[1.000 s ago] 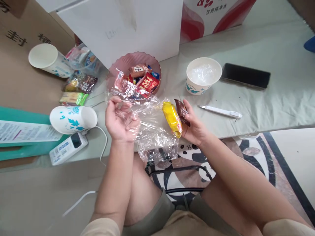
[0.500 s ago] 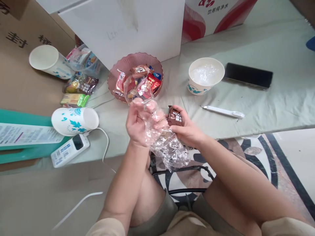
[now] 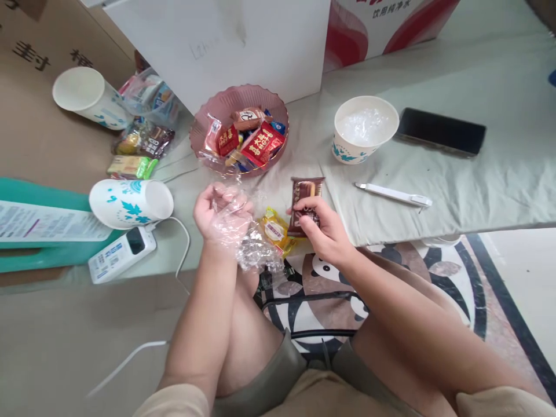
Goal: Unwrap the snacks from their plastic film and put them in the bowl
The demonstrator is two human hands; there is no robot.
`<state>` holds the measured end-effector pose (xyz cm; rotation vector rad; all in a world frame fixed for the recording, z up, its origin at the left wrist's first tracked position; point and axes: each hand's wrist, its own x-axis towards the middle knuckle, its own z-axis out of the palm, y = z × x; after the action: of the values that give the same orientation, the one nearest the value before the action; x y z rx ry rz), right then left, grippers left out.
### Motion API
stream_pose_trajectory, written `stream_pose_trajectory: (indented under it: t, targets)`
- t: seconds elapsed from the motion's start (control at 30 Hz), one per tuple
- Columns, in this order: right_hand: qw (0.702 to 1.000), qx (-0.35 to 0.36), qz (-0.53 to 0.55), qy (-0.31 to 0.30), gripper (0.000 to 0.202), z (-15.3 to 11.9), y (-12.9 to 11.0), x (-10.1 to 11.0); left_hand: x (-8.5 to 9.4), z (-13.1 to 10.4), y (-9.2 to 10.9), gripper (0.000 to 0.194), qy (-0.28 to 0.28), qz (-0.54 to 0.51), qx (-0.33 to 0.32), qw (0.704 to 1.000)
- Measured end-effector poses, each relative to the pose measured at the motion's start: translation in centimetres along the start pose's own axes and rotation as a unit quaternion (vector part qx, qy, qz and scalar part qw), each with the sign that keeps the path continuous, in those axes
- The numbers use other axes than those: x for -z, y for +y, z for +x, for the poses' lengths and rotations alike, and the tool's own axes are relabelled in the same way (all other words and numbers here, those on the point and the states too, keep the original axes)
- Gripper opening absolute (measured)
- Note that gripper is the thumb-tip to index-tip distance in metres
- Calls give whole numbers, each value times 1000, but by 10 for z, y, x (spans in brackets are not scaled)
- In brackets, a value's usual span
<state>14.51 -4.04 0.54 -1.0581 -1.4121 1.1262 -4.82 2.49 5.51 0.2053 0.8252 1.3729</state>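
My right hand [image 3: 324,234] grips a brown cocoa snack packet [image 3: 306,191], thumb and fingers pressed on its front near the table's front edge. Crinkled clear plastic bag [image 3: 258,252] trails from my left hand [image 3: 223,214], whose curled fingers are partly covered by it. Between the two hands lies a yellow snack packet [image 3: 275,231], its lower left side behind the plastic. Just beyond my left hand stands a pink ribbed bowl [image 3: 202,124] with red, brown and blue wrapped snacks, among them a red packet [image 3: 263,143].
A paper cup [image 3: 365,145] with clear plastic inside, a black phone [image 3: 441,132] and a white utility knife [image 3: 393,194] are on the right. Leftward are tipped paper cups [image 3: 117,205], a white power bank [image 3: 121,255] with cable, and snack packets [image 3: 132,166]. Boxes [image 3: 243,52] stand behind.
My left hand has moved left with the clear plastic, away from the bowl. The brown packet in my right hand now shows its front, and the yellow packet has come into view.
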Motion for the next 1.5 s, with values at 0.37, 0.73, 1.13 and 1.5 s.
stream_pose_trajectory:
  t: [0.37,0.73,1.13,1.5]
  targets:
    - [939,13,-344,-10,28,2,-10,-27,15,-8,21,48,-12,-3,-55,998]
    - [939,-40,-340,-28,38,-10,-19,-13,16,-3,33,54,-10,-67,-44,997]
    - [906,103,-410,30,43,147,-65,-42,28,7,38,51,-43,-83,-59,994]
    - [922,105,-371,27,27,72,-47,-14,25,2,40,40,-58,3,-50,997]
